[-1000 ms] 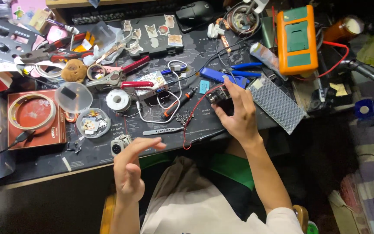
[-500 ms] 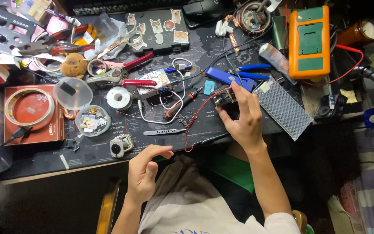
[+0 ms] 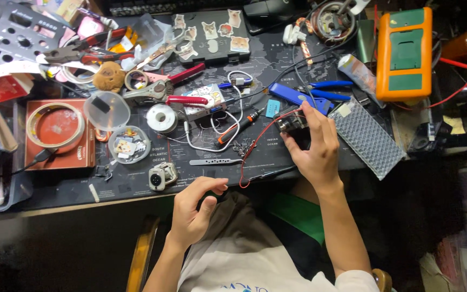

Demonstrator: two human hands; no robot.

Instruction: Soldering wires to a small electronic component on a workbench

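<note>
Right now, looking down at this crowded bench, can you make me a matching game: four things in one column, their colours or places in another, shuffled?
Things:
1. multimeter
2. right hand
3. left hand
4. solder spool

Descriptions:
A. empty, fingers curled, at the near edge of the desk
B. orange case with green face, far right
C. silvery white, beside a clear round dish
D. gripping a small dark part with a red wire

Pairs: 1-B, 2-D, 3-A, 4-C

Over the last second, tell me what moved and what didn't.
The left hand rose from the person's lap to the desk's front edge, empty and loosely curled. The right hand kept gripping the small dark component with the red wire. Desk clutter stayed put.
</note>
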